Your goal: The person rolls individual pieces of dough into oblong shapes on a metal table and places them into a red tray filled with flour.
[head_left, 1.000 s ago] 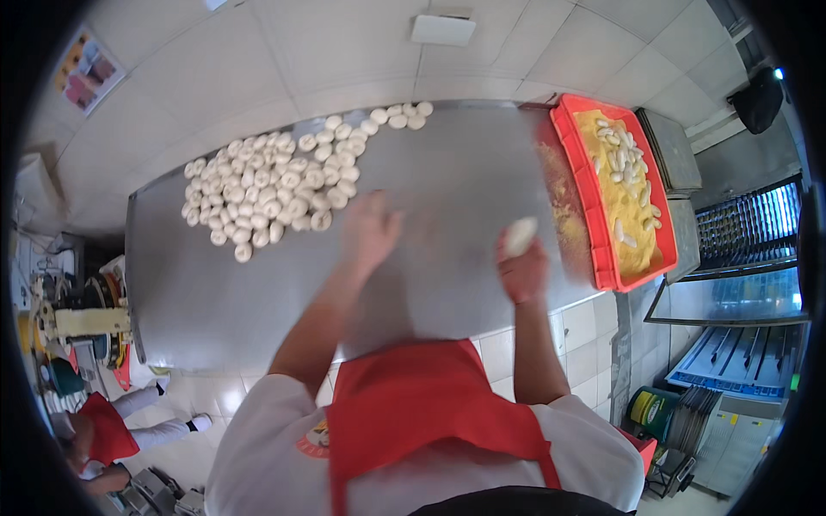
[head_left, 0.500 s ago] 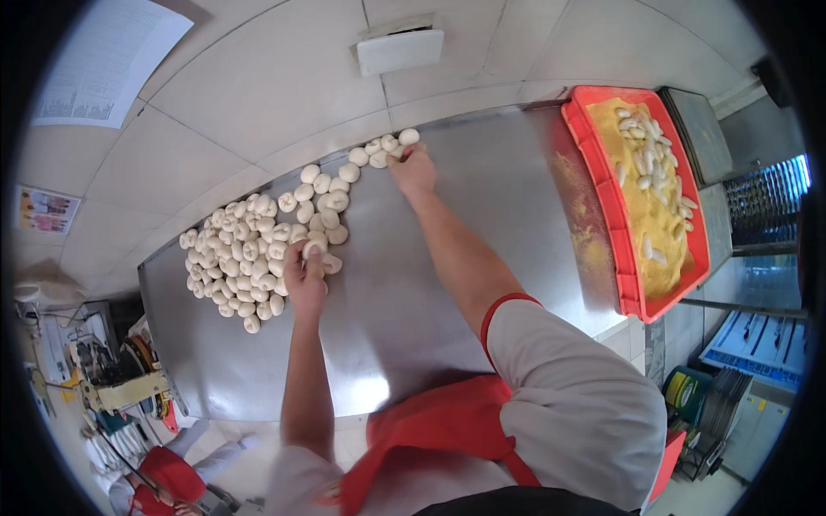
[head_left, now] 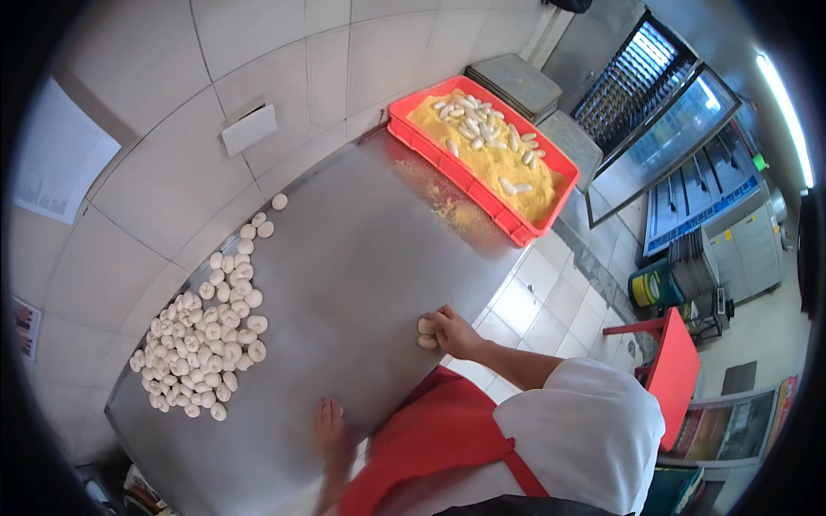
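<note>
My right hand is closed on pale round dough pieces at the near edge of the steel table. My left hand, slightly blurred, is low on the table with its fingers stretched out and nothing visible in them. To its left is a big heap of round white dough pieces, with a thinner trail of them running along the back edge.
A red plastic tray of yellow crumbs and oblong white pieces stands at the table's far right, beside stacked metal trays. Tiled wall backs the table. A red stool and glass-doored equipment are at right.
My view has turned rightward. My right hand has come from the trail's far end to the near edge with dough. My left hand has drawn back from the heap, releasing the piece it held.
</note>
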Demonstrator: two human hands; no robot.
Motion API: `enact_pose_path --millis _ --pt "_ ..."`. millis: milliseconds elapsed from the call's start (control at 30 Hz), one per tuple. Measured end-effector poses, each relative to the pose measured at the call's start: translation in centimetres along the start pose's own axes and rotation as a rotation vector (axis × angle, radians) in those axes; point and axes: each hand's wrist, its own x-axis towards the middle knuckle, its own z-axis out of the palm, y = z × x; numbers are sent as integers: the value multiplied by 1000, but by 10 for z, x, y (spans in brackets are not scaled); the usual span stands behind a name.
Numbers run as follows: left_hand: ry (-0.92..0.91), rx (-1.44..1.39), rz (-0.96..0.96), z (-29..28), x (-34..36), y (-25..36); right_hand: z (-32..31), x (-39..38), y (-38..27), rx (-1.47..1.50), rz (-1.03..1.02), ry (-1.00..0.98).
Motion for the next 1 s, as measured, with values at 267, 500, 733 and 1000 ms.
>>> enact_pose_path --millis 267,500,733,1000 --pt "-275 29 47 52 42 -19 77 25 -36 -244 -297 -103" --pt "-521 37 314 99 140 84 65 47 -14 71 -22 124" --pt "-53 -261 -9 61 151 61 46 70 -41 784 40 -236" --pt "-264 -98 -225 -22 120 -78 -23 80 -56 -76 32 -282"
